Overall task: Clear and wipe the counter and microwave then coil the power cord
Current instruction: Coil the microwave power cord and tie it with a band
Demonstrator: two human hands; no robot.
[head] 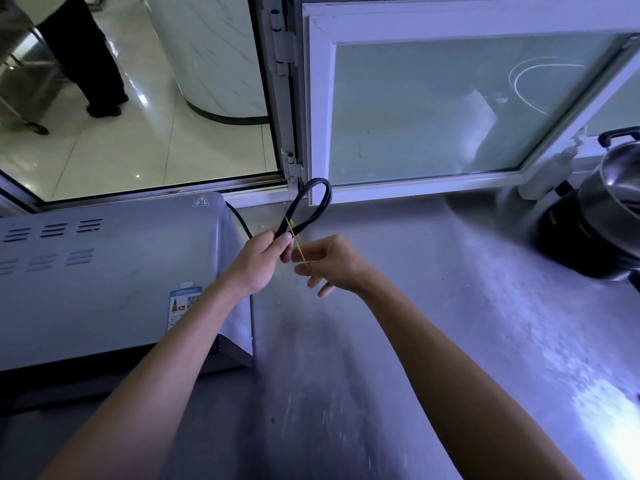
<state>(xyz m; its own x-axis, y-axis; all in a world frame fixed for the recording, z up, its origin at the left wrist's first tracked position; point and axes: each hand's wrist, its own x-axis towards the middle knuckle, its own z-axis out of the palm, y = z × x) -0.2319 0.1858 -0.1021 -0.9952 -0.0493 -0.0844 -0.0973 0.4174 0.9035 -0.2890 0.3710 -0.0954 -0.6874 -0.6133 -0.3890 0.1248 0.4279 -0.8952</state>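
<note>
- Head view looks down on a grey, scuffed metal counter, with two bare forearms reaching in from the near edge.
- The left hand grips a folded black power cord, fingers and thumb curled round the doubled strands just above the counter's middle.
- The cord's loop rises from that fist toward the far side, its top lying in front of the white window frame; another stretch of cord runs left from the hand and passes behind the microwave.
- The right hand pinches a thin yellow rubber band between thumb and fingertips, its remaining fingers loosely spread; the band stretches up across the cord strands just beyond the left thumb.
- The two hands are close together, nearly touching.
- A silver-grey microwave with vent slots on top sits on the left of the counter, a coloured label on its near right corner.
- At the far right, a shiny steel pot sits on a black round cooker base.
- Through the open window at far left, a person's dark trouser legs stand on pale floor tiles.
</note>
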